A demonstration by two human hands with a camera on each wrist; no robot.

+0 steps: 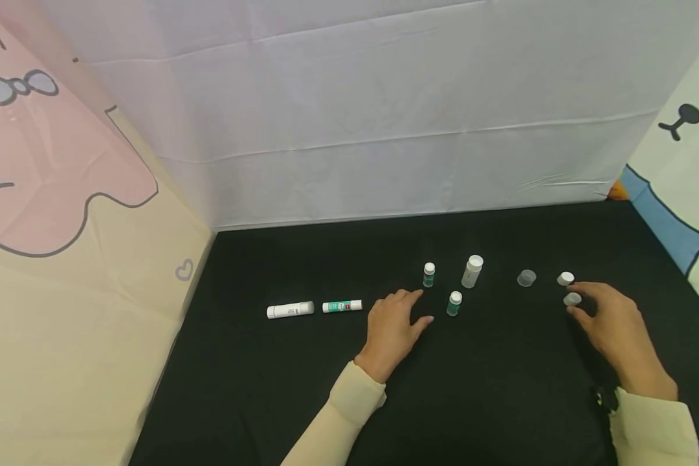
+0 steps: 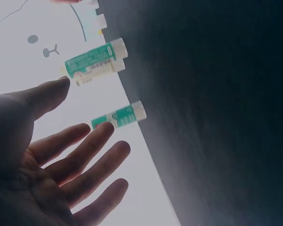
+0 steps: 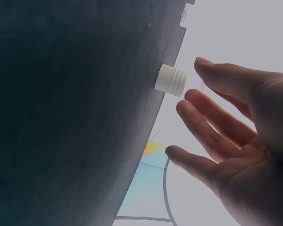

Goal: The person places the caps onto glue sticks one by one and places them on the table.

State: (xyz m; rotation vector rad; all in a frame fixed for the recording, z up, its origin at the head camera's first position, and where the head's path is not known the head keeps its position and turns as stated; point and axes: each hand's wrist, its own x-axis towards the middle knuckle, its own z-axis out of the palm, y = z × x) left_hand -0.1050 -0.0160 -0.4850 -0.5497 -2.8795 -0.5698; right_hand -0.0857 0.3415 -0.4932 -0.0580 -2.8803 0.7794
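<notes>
Seemingly, right fingers (image 1: 595,291) beside small translucent cup (image 1: 571,299)

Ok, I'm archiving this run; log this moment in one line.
left hand: beside two green-labelled bottles | right hand: at small pale cup, contact unclear | two tubes: lying flat

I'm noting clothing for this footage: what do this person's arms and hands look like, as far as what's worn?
Both the left hand and right hand are gloveless. The left sleeve and right sleeve are long, plain and pale cream-yellow, with a broad left cuff. Something small and dark sits at the right wrist, too unclear to identify.
</notes>
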